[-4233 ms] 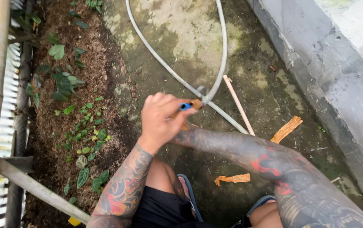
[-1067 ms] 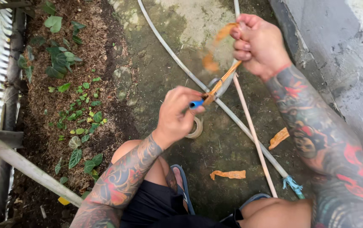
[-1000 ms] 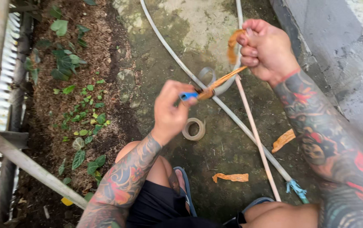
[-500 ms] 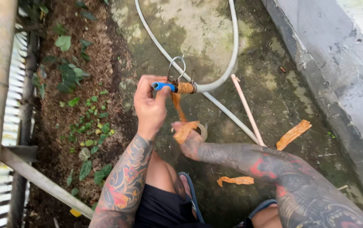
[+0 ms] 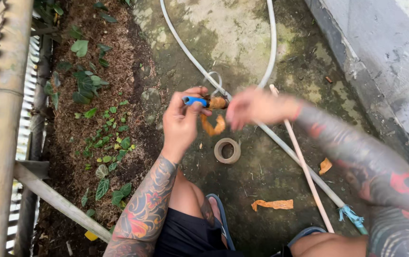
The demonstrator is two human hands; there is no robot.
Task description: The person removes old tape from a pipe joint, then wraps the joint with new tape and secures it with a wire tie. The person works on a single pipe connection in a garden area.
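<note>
Biggest thing under the hands is the mossy concrete ground [image 5: 242, 28], damp-looking and green in patches, with a grey concrete kerb [image 5: 380, 62] running off beyond the right hand. Out past the left hand there's a strip of soil with small leafy plants [image 5: 90, 85], then a rusty metal fence rail [image 5: 0, 119] further out on that side.

A white hose [image 5: 185, 43] loops across the ground ahead of both hands and comes back to meet them. A thin pale stick [image 5: 304, 171] lies under the right forearm.

The left hand [image 5: 180, 123] is closed around a blue fitting [image 5: 195, 101], pinched between thumb and fingers and held up off the ground, I'd guess so the joint stays steady and reachable all round. Where the blue part meets the hose, the joint is bundled in orange-brown tape [image 5: 218, 103], and a loose tail of it hangs down between the hands, crinkled and a bit grubby.

The right hand [image 5: 257, 107] is just beside that joint but badly blurred, so I can't tell whether it's gripping the tape or not.

A roll of tape [image 5: 227, 150] sits on the ground right below the hands, handy to grab. Small torn orange scraps [image 5: 273, 204] lie nearer the knees.
</note>
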